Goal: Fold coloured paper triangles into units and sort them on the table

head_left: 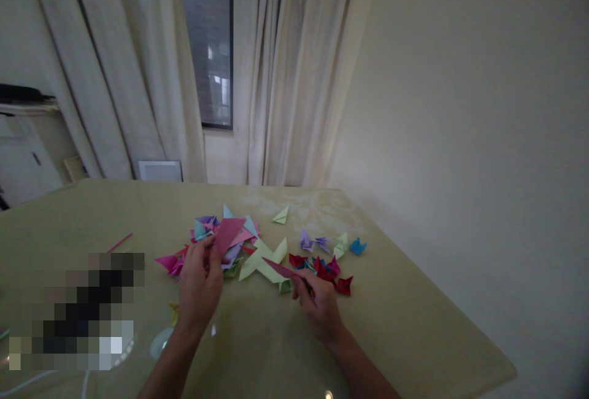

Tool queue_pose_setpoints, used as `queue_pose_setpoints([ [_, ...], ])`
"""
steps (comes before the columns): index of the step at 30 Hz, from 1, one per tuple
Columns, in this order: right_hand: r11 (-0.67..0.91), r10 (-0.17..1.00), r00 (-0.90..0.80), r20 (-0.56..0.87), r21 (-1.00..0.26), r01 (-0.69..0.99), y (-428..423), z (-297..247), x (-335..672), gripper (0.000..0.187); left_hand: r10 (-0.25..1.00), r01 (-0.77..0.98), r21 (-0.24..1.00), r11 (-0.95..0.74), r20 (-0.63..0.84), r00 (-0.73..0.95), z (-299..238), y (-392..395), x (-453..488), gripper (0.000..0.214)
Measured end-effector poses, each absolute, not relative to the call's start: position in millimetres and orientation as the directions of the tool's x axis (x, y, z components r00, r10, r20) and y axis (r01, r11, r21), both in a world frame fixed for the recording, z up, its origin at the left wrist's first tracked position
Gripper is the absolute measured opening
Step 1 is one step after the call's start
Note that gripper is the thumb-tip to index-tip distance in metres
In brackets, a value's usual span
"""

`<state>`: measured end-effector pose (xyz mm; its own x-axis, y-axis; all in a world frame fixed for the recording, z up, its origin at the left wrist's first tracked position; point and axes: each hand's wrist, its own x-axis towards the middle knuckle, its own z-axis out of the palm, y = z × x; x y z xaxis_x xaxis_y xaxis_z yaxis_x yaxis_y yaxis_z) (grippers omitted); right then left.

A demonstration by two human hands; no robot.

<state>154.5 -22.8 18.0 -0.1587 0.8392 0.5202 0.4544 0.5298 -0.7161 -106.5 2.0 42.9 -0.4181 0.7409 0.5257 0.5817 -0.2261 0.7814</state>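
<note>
My left hand [200, 282] pinches a pink folded paper [229, 232], held up over a pile of folded papers. In my right hand [319, 302] is a darker pink folded paper [278, 268], seen nearly edge-on with its point to the left. Below and between the two hands lies a pale yellow-green folded paper [264, 261] with several pointed arms. Red folded papers [344, 285] lie just beyond and to the right of my right hand. Magenta folded paper [169, 263] sticks out left of my left hand.
Purple folded paper [307, 240], a blue one [358, 246] and a pale green triangle [281, 215] lie farther back on the table [396, 325]. A thin pink stick [120, 242] is at the left, near a blurred-out patch. Wall and curtains [304, 80] stand behind.
</note>
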Motion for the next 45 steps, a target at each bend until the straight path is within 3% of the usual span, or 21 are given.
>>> queue_pose_setpoints([
  [2,0.529,0.84,-0.163,0.517,-0.715,0.457,-23,18,154,0.034,0.816,0.372,0.887,-0.273,0.418,-0.399,42,0,-96,0.039],
  [5,0.531,0.839,-0.168,0.518,-0.713,0.457,-24,17,154,0.035,0.885,0.162,0.938,-0.307,0.344,-0.313,41,-4,-78,0.039],
  [10,0.543,0.829,-0.148,0.54,-0.713,0.443,-22,16,155,0.032,0.913,0.035,0.927,-0.373,0.374,-0.163,39,-7,-59,0.034],
  [17,0.475,0.875,-0.135,0.465,-0.772,0.423,-23,18,154,0.031,0.946,0.05,0.948,-0.316,0.318,-0.065,44,-16,-59,0.041],
  [20,0.482,0.873,-0.175,0.456,-0.747,0.459,-23,17,153,0.029,0.924,0.211,0.914,-0.346,0.371,-0.091,45,-19,-61,0.044],
  [24,0.517,0.85,-0.231,0.473,-0.669,0.534,-21,14,154,0.029,0.89,0.518,0.752,-0.408,0.454,0.043,38,-19,-60,0.035],
  [28,0.532,0.826,-0.183,0.532,-0.633,0.561,-20,14,156,0.024,0.908,0.623,0.676,-0.395,0.391,0.151,33,-21,-57,0.032],
  [33,0.577,0.775,-0.133,0.618,-0.605,0.549,-19,19,158,0.018,0.925,0.554,0.749,-0.363,0.22,0.309,36,-23,-53,0.045],
  [36,0.57,0.757,-0.082,0.649,-0.594,0.568,-20,22,158,0.017,0.904,0.488,0.789,-0.374,0.194,0.38,32,-22,-49,0.045],
  [40,0.526,0.745,0.097,0.66,-0.671,0.523,-18,28,160,0.022,0.908,0.374,0.853,-0.364,0.235,0.347,26,-22,-45,0.051],
  [45,0.515,0.799,0.105,0.592,-0.764,0.389,-19,31,163,0.016,0.924,0.297,0.916,-0.27,0.159,0.348,34,-30,-41,0.056],
])
